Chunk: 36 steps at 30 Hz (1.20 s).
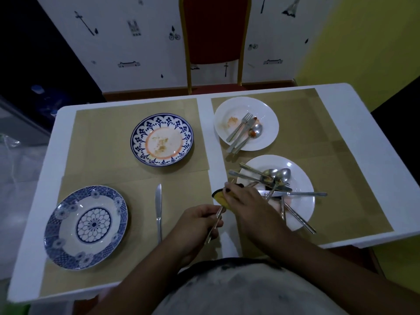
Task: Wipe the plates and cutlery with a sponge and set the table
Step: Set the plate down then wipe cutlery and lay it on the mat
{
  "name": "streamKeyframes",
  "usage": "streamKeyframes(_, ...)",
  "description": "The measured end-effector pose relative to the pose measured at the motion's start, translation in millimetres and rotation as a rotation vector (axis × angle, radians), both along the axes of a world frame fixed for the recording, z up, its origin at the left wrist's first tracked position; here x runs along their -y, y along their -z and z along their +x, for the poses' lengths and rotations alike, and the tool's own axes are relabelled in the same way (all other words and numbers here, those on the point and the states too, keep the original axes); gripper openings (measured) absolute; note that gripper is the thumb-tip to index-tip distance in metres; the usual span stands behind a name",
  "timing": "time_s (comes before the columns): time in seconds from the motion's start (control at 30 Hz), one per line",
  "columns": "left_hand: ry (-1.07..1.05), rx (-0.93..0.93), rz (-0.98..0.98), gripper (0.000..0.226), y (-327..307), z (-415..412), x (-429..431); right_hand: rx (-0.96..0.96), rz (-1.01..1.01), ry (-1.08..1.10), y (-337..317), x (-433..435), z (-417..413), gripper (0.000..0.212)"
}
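View: one wide-angle camera worn on the person's head; it is the only view, so no part of the scene is shared.
Position: above the near edge of the counter [203,133].
Facing: forward and steeply down; the chair [214,30] and wall [127,53] lie across the top of the frame.
Nearness: close; the torso [238,292] fills the bottom centre, with the left hand [197,220] and right hand [246,201] just below mid-frame.
Coverage: almost all of the counter, running out at the right edge of the frame.
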<state>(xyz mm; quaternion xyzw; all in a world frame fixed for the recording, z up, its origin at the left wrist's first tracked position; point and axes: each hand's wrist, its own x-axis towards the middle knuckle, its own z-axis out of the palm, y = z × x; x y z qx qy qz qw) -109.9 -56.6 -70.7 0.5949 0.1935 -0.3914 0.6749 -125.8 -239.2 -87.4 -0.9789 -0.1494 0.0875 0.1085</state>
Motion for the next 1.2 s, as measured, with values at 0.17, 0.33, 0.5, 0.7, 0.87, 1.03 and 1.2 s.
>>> streamKeyframes(0.17,0.009,-0.014,0.005,0.032,-1.4,-5.6,-11.2,0.006,0.022,0.167,0.8,9.5,25.9,0.079)
streamKeyframes(0.33,0.020,-0.053,0.107,0.023,-2.9,-3.1,-22.3,0.107,0.124,0.252,-5.5,6.6,40.3,0.064)
streamKeyframes(0.5,-0.077,-0.029,0.140,0.018,-3.1,-4.0,-20.0,0.169,0.194,0.082,-12.8,-14.5,23.7,0.068)
streamKeyframes(0.7,-0.121,0.015,0.089,0.024,-4.3,-8.2,-22.1,0.095,0.114,-0.197,0.0,-30.0,11.2,0.073)
streamKeyframes(0.87,-0.177,0.051,0.153,0.027,1.2,-19.4,-31.2,0.092,0.142,0.023,9.5,-33.1,39.9,0.070)
streamKeyframes(1.03,-0.271,0.157,0.336,0.023,17.4,-21.1,-48.9,0.063,0.249,0.101,7.4,-40.0,50.7,0.058)
streamKeyframes(1.2,-0.369,0.208,0.518,0.022,41.4,-20.1,-62.6,0.001,0.318,0.098,4.0,-58.8,45.4,0.059)
